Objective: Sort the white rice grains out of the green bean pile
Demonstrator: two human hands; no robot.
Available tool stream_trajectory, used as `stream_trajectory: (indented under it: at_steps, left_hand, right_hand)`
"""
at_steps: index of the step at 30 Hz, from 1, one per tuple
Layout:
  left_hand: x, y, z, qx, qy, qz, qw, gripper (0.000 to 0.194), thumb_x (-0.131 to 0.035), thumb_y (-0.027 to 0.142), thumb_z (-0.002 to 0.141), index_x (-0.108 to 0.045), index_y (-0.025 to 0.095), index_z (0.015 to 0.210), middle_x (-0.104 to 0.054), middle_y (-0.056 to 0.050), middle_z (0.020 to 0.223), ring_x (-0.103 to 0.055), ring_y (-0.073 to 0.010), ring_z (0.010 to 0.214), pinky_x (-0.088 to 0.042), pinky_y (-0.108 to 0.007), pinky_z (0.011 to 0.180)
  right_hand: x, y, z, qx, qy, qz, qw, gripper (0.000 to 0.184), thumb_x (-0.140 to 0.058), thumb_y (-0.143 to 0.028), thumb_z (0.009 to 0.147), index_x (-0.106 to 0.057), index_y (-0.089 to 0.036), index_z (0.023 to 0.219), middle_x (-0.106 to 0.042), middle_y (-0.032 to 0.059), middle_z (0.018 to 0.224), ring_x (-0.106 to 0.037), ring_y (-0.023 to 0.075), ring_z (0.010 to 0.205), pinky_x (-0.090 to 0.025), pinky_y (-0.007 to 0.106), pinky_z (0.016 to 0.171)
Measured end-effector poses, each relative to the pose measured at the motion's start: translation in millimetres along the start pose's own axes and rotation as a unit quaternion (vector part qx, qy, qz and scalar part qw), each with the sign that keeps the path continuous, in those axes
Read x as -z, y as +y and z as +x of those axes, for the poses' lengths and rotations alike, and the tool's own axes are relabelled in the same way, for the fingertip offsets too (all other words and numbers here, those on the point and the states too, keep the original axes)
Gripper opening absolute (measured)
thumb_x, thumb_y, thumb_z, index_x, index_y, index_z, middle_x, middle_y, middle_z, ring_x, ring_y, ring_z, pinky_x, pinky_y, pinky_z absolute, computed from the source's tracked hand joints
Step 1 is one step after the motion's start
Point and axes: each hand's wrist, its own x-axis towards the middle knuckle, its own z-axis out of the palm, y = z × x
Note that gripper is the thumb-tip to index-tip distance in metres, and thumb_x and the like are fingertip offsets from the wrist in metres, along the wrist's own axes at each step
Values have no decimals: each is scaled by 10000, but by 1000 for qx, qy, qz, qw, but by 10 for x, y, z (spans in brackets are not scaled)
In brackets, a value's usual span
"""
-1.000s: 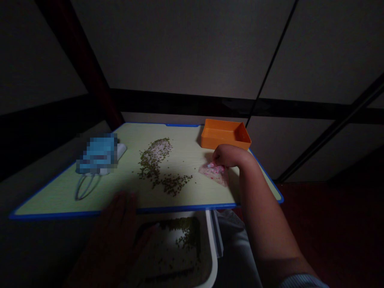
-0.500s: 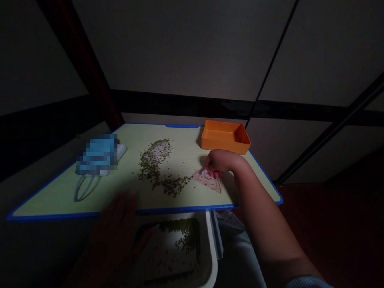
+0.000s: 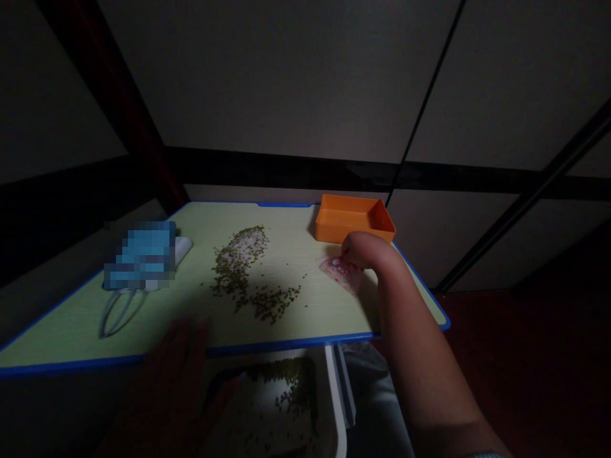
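Note:
My right hand (image 3: 366,250) is closed on a clear, fan-shaped plastic piece (image 3: 347,277) with pink markings, held low over the right half of the board. Its fingertips are partly hidden behind the knuckles. In deep shadow at the board's near edge rests my left hand (image 3: 174,362), fingers stretched out and nothing seen in them. A pile of small green and whitish grains (image 3: 242,251) lies mid-board, trailing into a looser patch of green grains (image 3: 272,302) nearer me.
An orange open box (image 3: 353,232) stands at the back right of the pale blue-edged board (image 3: 191,302). On the left is a blurred blue object (image 3: 143,254) with a looped cord (image 3: 119,312). Under the near edge sits a white-rimmed container (image 3: 340,407) with green grains.
My right hand has drawn the fan-shaped piece away from the loose grains, to the right and towards the orange box. The view has shifted slightly; my left hand stays at the near edge.

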Motion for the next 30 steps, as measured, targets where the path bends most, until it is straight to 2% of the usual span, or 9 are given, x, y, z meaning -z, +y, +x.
stream_trajectory:
  at_steps: [6, 8, 11, 12, 17, 21, 25, 30]
  left_hand:
    - [13, 23, 2, 9, -1, -10, 1000, 811, -351, 589, 782, -145, 119, 1410, -303, -245, 1459, -311, -376, 1350, -379, -552, 1022]
    - [9, 19, -8, 7, -2, -13, 1000, 808, -359, 584, 783, -141, 127, 1412, -270, -228, 1483, -295, -364, 1362, -368, -544, 1036]
    - [-2, 1, -34, 6, -4, -17, 1000, 812, -376, 588, 778, -149, 135, 1412, -241, -206, 1505, -286, -351, 1369, -359, -535, 1047]
    - [-4, -6, -43, 6, -4, -20, 1000, 815, -381, 591, 774, -153, 138, 1412, -237, -200, 1509, -287, -350, 1369, -359, -536, 1047]
    - [11, -21, -72, 7, -10, -33, 999, 820, -414, 582, 760, -142, 174, 1417, -225, -159, 1524, -271, -342, 1379, -361, -547, 1049]
    - [10, -12, -69, 11, -19, -30, 999, 798, -428, 533, 761, -139, 185, 1418, -197, -149, 1534, -265, -346, 1382, -362, -560, 1052]
    - [-21, -26, -64, 12, -13, -35, 999, 800, -426, 536, 753, -134, 203, 1419, -187, -127, 1542, -271, -331, 1382, -369, -549, 1053]
    - [-25, -42, -65, 0, -2, -33, 999, 824, -432, 547, 736, -139, 189, 1419, -201, -129, 1538, -289, -324, 1375, -390, -533, 1039]
  right_hand:
    - [40, 104, -27, 58, 52, 88, 993, 229, -506, -178, 780, -721, -126, 839, -672, 64, 691, -515, 97, 548, -324, 219, 523]
    - [35, 106, -31, 85, 24, 101, 991, 232, -490, -141, 763, -717, -116, 803, -660, 54, 666, -516, 95, 549, -332, 217, 534]
    - [17, 82, -38, 140, -65, 120, 981, 219, -501, -123, 744, -719, -116, 763, -645, 37, 627, -527, 91, 546, -349, 212, 555]
    - [12, 68, -39, 146, -77, 115, 980, 206, -520, -144, 749, -723, -117, 763, -646, 37, 628, -526, 92, 549, -349, 213, 558]
    - [-18, -51, -12, 81, -18, 32, 996, 210, -582, -222, 749, -745, -138, 851, -678, 62, 710, -504, 106, 571, -308, 234, 541]
    - [-68, -156, 54, 55, 38, -8, 998, 243, -583, -270, 756, -746, -156, 895, -694, 98, 808, -543, 145, 639, -299, 253, 540]
    - [-102, -158, 106, 26, 70, -25, 997, 272, -575, -307, 765, -739, -133, 893, -685, 139, 834, -563, 181, 675, -296, 272, 539]
    - [-100, -69, 101, 54, 63, 10, 996, 217, -567, -263, 760, -732, -142, 834, -665, 92, 750, -483, 129, 583, -280, 260, 521]
